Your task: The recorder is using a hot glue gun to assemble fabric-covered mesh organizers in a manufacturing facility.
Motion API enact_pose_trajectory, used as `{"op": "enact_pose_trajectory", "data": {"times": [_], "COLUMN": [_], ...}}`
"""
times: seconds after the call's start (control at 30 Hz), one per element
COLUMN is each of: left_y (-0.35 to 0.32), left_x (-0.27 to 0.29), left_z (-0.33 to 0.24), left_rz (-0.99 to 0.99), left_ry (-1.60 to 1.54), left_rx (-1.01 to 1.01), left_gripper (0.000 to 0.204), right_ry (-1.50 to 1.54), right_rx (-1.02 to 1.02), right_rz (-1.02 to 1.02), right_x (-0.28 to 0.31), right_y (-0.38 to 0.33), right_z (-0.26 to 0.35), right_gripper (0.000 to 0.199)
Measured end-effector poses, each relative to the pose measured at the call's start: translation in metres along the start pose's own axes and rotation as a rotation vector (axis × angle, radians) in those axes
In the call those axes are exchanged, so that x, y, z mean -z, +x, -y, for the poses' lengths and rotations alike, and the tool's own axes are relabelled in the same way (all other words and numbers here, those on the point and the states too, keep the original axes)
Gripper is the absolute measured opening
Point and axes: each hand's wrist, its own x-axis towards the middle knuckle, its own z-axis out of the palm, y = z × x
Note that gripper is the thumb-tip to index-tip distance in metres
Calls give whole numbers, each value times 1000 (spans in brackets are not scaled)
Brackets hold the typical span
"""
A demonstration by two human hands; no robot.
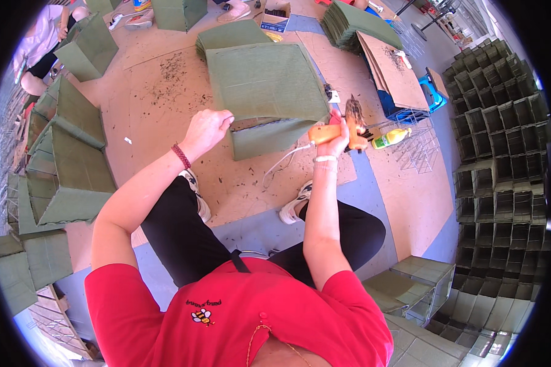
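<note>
A green fabric-covered box (266,79) stands on the floor in front of me, its top panel slightly raised along the near edge, showing a narrow dark gap. My left hand (206,132) is closed beside the near left corner of that panel, fingertips pressed together; what they hold, if anything, is too small to make out. My right hand (335,142) grips an orange glue gun (324,133) just off the box's near right corner. The gun has a dark, crusted part pointing away from me, and a white cord (281,163) trails from it.
Green boxes (73,174) stand along the left, and stacked compartments (496,183) rise on the right. A yellow bottle (390,139) lies by a wire frame (419,150). Cardboard (393,70) covers a blue crate; green panels (355,27) are piled behind. Another person (40,40) sits far left.
</note>
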Motion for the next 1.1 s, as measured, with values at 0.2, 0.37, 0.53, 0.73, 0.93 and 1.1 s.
{"op": "enact_pose_trajectory", "data": {"times": [0.2,0.37,0.53,0.73,0.93,1.1], "left_y": [4,11,7,11,0,14], "left_x": [-8,12,7,5,10,-1], "left_z": [-6,-36,-30,-17,-1,-9], "left_rz": [26,-52,60,-1,35,-5], "left_ry": [52,281,417,340,326,294], "left_rx": [-106,-409,-569,-552,-459,-521], "left_gripper": [19,39,23,7,4,4], "right_ry": [-53,-193,-207,-234,-467,-691], "right_rx": [82,2,-11,-3,362,641], "right_rz": [-118,-101,-90,3,239,146], "right_x": [35,37,26,-7,-102,-118], "right_y": [-100,-149,-162,-163,-78,29], "right_z": [21,17,37,103,236,352], "right_gripper": [11,15,17,22,22,20]}}
